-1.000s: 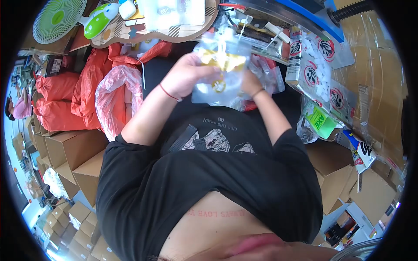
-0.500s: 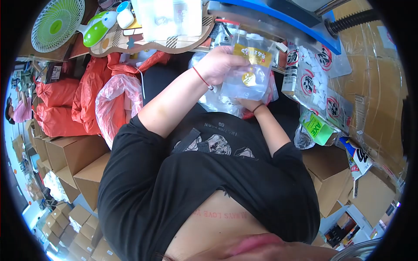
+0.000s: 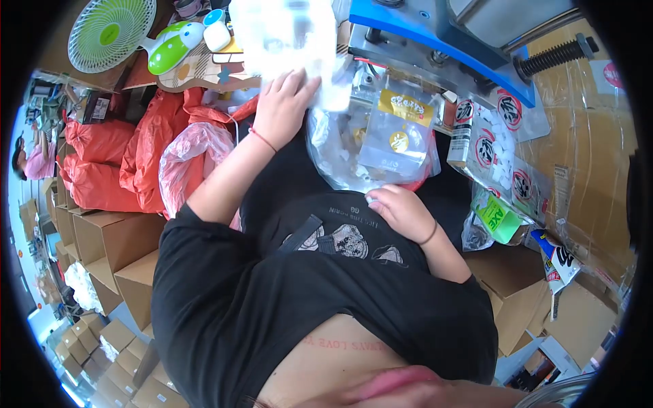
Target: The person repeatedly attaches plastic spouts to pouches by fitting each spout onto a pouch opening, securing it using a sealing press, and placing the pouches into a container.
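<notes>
My left hand (image 3: 282, 105) reaches to the near edge of a stack of clear plastic pouches (image 3: 289, 44), its fingers stretched out and touching the pouches. The stack is washed out by glare. In my lap, a clear pouch (image 3: 394, 136) with a gold band and round gold emblem lies on an open clear plastic bag (image 3: 330, 146). My right hand (image 3: 405, 214) is near my belly, at the bag's near edge. Its thumb and fingers are pinched together on a small whitish thing, too small to name.
A blue-framed machine (image 3: 435, 37) stands ahead at the right. A green and white fan (image 3: 112, 34) sits at the far left. Red plastic bags (image 3: 102, 166) and cardboard boxes (image 3: 105, 238) are on my left. A printed bag of white pieces (image 3: 486, 139) is at the right.
My left hand has let go of the gold-banded pouch and moved left to the stack. The pouch now lies on the bag. My right hand has come out from behind the pouch, toward my belly.
</notes>
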Demonstrator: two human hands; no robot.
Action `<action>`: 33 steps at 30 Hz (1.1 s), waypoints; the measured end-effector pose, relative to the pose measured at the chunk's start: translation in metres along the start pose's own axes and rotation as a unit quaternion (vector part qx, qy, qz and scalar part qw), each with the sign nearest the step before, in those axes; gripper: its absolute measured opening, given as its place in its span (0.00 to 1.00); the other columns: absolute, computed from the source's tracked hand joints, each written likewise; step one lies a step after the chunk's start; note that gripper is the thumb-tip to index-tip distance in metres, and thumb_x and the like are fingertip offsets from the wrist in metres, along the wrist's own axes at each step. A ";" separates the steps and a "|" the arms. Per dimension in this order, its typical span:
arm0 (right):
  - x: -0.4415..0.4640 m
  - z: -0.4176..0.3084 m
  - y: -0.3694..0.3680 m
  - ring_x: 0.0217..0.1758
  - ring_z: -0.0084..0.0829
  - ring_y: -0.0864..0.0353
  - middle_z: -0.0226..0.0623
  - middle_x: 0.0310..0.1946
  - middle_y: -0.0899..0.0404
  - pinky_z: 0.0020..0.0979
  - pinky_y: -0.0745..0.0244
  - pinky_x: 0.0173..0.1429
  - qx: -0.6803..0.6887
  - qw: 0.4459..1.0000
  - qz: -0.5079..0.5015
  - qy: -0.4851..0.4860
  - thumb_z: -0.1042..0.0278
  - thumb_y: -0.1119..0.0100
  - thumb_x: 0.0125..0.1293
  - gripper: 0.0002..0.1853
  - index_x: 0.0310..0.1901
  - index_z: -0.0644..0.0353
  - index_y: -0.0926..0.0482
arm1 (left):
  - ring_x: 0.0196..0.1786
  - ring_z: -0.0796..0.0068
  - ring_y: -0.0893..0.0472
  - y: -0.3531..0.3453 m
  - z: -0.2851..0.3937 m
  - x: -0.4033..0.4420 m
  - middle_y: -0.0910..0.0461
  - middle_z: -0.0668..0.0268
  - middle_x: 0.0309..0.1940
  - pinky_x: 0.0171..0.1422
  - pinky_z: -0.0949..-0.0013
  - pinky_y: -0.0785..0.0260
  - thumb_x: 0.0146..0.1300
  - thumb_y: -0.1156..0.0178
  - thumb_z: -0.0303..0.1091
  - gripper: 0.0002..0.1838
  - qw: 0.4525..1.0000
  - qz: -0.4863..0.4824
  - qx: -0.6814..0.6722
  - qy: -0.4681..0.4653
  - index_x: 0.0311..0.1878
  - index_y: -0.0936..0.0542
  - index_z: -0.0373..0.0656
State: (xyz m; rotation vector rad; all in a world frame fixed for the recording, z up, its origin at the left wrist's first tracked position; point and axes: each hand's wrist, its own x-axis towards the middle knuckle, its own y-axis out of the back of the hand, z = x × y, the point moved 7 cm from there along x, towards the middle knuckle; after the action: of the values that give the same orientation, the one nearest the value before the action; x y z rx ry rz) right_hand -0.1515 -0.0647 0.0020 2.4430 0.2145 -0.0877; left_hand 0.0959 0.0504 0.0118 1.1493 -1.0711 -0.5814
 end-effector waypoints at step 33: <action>-0.008 0.005 0.151 0.46 0.27 0.29 0.33 0.41 0.29 0.29 0.33 0.57 -0.105 0.919 0.381 -0.003 0.77 0.43 0.65 0.10 0.47 0.63 0.30 | 0.43 0.76 0.14 -0.036 0.114 0.041 0.15 0.64 0.44 0.52 0.68 0.18 0.65 0.34 0.29 0.12 0.453 -0.247 -0.803 0.300 0.50 0.18 0.36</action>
State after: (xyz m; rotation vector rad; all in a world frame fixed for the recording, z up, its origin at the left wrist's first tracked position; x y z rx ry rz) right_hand -0.1329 -0.1835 0.0935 2.1471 -0.6988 0.2577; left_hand 0.0154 -0.0464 -0.0029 -0.2401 0.6850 -1.0992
